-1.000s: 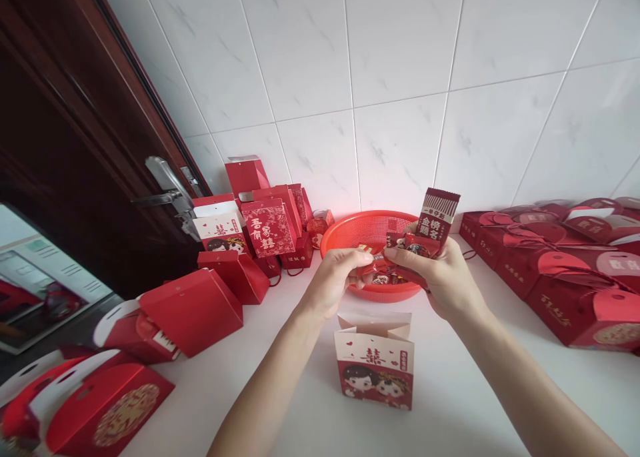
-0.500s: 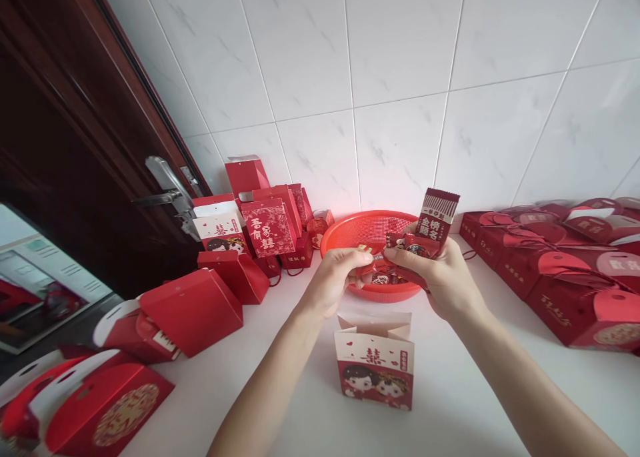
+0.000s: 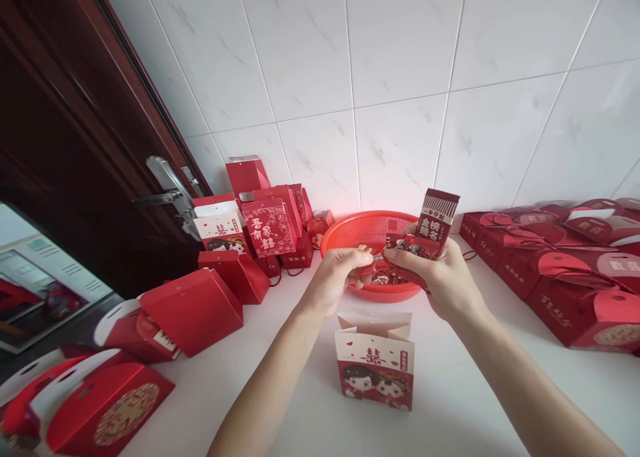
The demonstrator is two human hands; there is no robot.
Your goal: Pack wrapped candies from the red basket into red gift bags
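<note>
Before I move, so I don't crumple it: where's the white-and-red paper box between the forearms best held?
Likely low on the left and right sides of the white-and-red paper box, coming from those sides: it stands upright, and its open top's thin panels could bend.

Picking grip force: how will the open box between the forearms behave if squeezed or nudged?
Probably light: the box looks like thin folded card. Its upper walls would likely flex inward under a squeeze, since the top is open. A low nudge may well slide it, as it stands loose on a smooth-looking table.
</note>
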